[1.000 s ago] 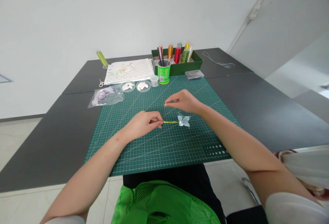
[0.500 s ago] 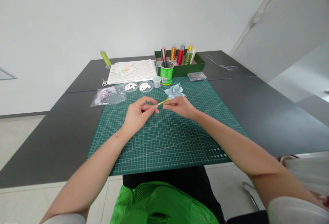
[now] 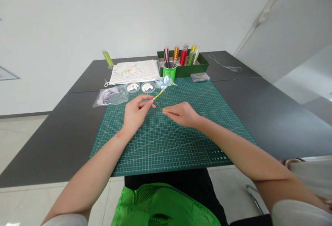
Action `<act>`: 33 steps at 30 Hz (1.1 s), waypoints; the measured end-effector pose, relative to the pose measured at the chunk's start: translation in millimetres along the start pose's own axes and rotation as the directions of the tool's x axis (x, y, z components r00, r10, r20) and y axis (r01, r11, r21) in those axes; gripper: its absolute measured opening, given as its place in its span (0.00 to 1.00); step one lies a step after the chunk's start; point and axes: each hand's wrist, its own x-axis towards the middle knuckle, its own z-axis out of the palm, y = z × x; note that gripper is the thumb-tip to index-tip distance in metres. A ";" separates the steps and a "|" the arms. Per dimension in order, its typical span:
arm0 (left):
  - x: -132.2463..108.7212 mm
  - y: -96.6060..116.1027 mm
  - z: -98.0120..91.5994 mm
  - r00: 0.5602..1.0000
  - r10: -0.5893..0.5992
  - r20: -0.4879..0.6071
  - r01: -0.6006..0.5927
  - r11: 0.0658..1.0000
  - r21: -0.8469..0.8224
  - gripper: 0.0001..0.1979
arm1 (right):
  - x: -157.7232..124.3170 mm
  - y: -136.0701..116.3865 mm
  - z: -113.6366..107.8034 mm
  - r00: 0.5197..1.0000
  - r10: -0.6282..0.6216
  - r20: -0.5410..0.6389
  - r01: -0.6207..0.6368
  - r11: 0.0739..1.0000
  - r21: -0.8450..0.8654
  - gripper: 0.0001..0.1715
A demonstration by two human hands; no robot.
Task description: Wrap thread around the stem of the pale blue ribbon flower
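Between the thumb and fingers of my left hand point(image 3: 137, 111) is the green stem of a pale blue artificial flower point(image 3: 166, 82). The bloom points up and to the right, in front of the green can. My right hand point(image 3: 181, 114) is apart from the flower, lower and to the right, with thumb and fingers pinched together. Whatever may be in that pinch is too small to make out. Both hands are above the green cutting mat point(image 3: 166, 143).
Behind the mat stand a green can point(image 3: 169, 72) with sticks and a dark green box point(image 3: 189, 70) of thread spools. Further left lie printed sheets point(image 3: 135, 72), two dishes of white pieces point(image 3: 148, 87), and a plastic bag point(image 3: 110, 95). A clear case point(image 3: 200, 77) sits at right.
The flower has tilted upward and moved left with my left hand. My right hand has come away from beside the bloom and is now lower, fingers still pinched.
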 end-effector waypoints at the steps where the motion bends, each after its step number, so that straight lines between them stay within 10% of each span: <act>1: 0.4 -0.6 0.1 1.000 -0.002 -0.001 0.002 1.000 0.006 0.12 | -0.8 -0.5 -0.1 1.000 -0.012 -0.007 0.012 1.000 -0.020 0.22; 21: 0.6 -11.7 3.0 0.882 0.010 0.470 -0.192 0.920 0.341 0.07 | -2.9 -7.6 -23.9 0.984 -0.169 -0.052 0.136 0.911 -0.388 0.25; 33: -4.4 -2.8 2.7 0.762 -0.011 0.648 -0.175 0.959 0.222 0.08 | 4.0 -2.4 -28.5 0.994 0.076 0.074 -0.057 0.970 -0.236 0.16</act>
